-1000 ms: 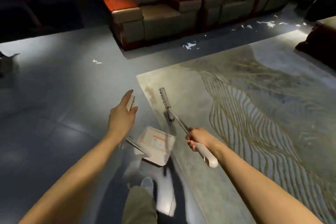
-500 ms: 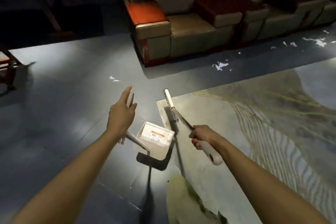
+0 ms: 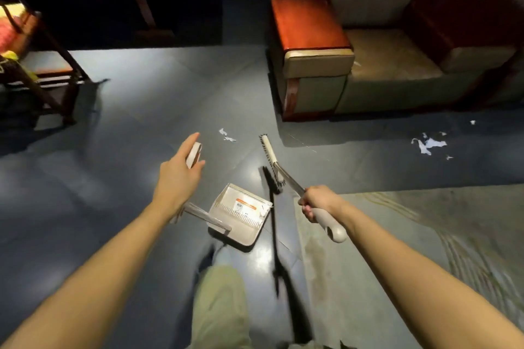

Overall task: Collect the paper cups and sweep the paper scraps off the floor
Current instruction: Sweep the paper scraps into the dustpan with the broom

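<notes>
Setting is reading as a lounge or waiting room, dimly lit. A beige upholstered armchair [image 3: 382,65] is standing along the far side, with a glossy red-brown wooden armrest table [image 3: 306,22] adjoining it. Dark grey floor tiles [image 3: 141,99] are meeting a large patterned carpet [image 3: 425,235] at the right. Torn paper scraps [image 3: 428,144] are lying on the tiles before the seating.

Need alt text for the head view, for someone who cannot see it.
A person's left hand holds a long-handled dustpan and the right hand grips a brush above a dark floor. Paper scraps lie ahead, more to the right before a beige armchair.
</notes>
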A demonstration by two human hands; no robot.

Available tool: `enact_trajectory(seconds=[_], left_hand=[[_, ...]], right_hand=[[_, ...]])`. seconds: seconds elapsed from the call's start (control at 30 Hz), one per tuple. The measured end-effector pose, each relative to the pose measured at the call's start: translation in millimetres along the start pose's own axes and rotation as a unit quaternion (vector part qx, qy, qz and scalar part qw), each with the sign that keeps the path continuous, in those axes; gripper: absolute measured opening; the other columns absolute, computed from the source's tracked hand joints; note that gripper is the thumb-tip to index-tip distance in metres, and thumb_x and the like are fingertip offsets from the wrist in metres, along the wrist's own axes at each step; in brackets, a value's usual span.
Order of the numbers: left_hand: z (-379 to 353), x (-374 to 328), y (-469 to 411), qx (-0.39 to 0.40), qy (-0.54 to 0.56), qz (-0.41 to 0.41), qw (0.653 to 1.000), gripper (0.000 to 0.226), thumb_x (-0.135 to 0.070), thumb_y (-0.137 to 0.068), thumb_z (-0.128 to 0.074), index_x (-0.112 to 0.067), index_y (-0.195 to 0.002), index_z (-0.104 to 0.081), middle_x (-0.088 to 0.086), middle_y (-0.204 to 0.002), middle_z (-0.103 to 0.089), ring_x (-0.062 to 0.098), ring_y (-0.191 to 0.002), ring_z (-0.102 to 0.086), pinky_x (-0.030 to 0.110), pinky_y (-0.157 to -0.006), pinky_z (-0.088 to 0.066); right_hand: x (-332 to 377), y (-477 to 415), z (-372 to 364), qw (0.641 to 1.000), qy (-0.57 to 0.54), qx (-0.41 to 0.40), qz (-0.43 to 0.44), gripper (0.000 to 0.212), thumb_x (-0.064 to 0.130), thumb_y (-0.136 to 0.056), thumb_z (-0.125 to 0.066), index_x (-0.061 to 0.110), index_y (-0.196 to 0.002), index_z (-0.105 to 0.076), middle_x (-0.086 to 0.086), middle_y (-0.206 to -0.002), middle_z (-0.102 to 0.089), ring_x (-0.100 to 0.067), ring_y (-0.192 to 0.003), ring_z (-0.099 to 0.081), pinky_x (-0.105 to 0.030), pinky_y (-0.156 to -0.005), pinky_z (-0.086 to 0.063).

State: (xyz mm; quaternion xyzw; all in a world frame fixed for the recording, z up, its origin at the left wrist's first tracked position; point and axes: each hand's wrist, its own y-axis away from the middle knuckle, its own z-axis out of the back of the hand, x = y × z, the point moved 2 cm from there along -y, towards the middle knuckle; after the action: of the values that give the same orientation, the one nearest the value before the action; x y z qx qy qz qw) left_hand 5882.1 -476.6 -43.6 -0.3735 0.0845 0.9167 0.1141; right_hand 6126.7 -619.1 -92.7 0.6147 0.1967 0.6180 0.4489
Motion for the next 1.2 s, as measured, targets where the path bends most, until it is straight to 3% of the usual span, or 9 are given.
enact_trajectory(seconds=[0.07, 0.17, 0.27, 0.4, 0.7, 0.93, 1.07, 1.2], left_hand=[[10.6, 10.5, -56.8, 0.007, -0.004, 0.002, 1.000, 0.055, -0.019, -0.093, -0.056, -0.038, -0.141, -0.036, 0.007, -0.131, -0.058, 0.035, -0.107, -0.056, 0.030, -0.089, -0.041], [28.1, 27.8, -135.8, 0.023, 0.009, 0.022, 0.999, 0.055, -0.020, -0.094, -0.055, -0.043, -0.140, -0.036, 0.011, -0.120, -0.061, 0.033, -0.076, -0.058, 0.040, -0.080, -0.053], [43.9, 41.1, -212.5, 0.043, -0.007, 0.019, 0.999, 0.055, -0.021, -0.094, -0.055, -0.045, -0.139, -0.035, 0.010, -0.119, -0.061, 0.030, -0.068, -0.055, 0.045, -0.076, -0.054], [54.9, 55.3, -309.6, 0.064, -0.024, 0.027, 0.997, 0.057, -0.020, -0.094, -0.055, -0.047, -0.140, -0.034, 0.009, -0.123, -0.059, 0.033, -0.075, -0.060, 0.044, -0.077, -0.055], [56.2, 104.9, -506.5, 0.122, -0.093, 0.031, 0.988, 0.055, -0.027, -0.095, -0.054, -0.050, -0.140, -0.032, 0.011, -0.107, -0.064, 0.024, -0.075, -0.059, 0.032, -0.072, -0.046], [62.4, 123.2, -619.4, 0.186, -0.137, -0.031, 0.972, 0.056, -0.027, -0.096, -0.052, -0.043, -0.144, -0.029, 0.023, -0.105, -0.061, 0.041, -0.093, -0.059, 0.036, -0.078, -0.043], [63.6, 128.9, -668.0, 0.233, -0.146, -0.112, 0.955, 0.058, -0.025, -0.095, -0.053, -0.040, -0.145, -0.028, 0.022, -0.093, -0.059, 0.043, -0.087, -0.058, 0.032, -0.071, -0.040], [63.8, 132.9, -699.3, 0.268, -0.127, -0.128, 0.946, 0.056, -0.027, -0.096, -0.051, -0.046, -0.143, -0.028, 0.021, -0.098, -0.061, 0.041, -0.086, -0.060, 0.039, -0.078, -0.050]], right_hand=[[43.2, -38.4, -22.8, 1.000, -0.003, -0.004, -0.004, 0.017, -0.009, -0.083, -0.040, 0.002, -0.072, -0.047, -0.005, -0.041, -0.039, -0.014, -0.030, -0.035, -0.015, -0.035, -0.033], [106.3, -86.0, -54.0, 1.000, -0.003, -0.002, -0.014, 0.018, -0.009, -0.083, -0.038, 0.002, -0.072, -0.047, -0.004, -0.037, -0.039, -0.014, -0.028, -0.035, -0.015, -0.035, -0.034], [158.3, -125.6, -74.8, 1.000, -0.009, -0.002, -0.023, 0.020, -0.009, -0.083, -0.037, 0.004, -0.070, -0.046, -0.004, -0.038, -0.039, -0.014, -0.029, -0.035, -0.015, -0.034, -0.034], [224.5, -177.3, -92.5, 0.999, -0.033, -0.008, -0.040, 0.018, -0.009, -0.084, -0.037, 0.003, -0.074, -0.047, -0.005, -0.044, -0.040, -0.013, -0.030, -0.036, -0.015, -0.035, -0.034], [350.1, -291.5, -122.7, 0.998, -0.005, -0.030, -0.058, 0.020, -0.006, -0.084, -0.032, 0.002, -0.074, -0.048, -0.005, -0.041, -0.042, -0.014, -0.031, -0.038, -0.017, -0.037, -0.036], [398.1, -349.6, -170.8, 0.993, -0.004, -0.045, -0.107, 0.021, -0.003, -0.087, -0.034, 0.001, -0.093, -0.053, -0.009, -0.055, -0.046, -0.016, -0.041, -0.042, -0.022, -0.042, -0.039], [413.2, -365.6, -223.9, 0.992, 0.022, -0.015, -0.124, 0.028, -0.001, -0.087, -0.048, 0.004, -0.114, -0.051, -0.008, -0.056, -0.049, -0.016, -0.042, -0.044, -0.023, -0.044, -0.041], [429.0, -354.5, -287.5, 0.987, 0.018, 0.032, -0.155, 0.030, -0.002, -0.083, -0.047, 0.003, -0.112, -0.051, -0.007, -0.056, -0.049, -0.015, -0.043, -0.043, -0.021, -0.043, -0.040]])
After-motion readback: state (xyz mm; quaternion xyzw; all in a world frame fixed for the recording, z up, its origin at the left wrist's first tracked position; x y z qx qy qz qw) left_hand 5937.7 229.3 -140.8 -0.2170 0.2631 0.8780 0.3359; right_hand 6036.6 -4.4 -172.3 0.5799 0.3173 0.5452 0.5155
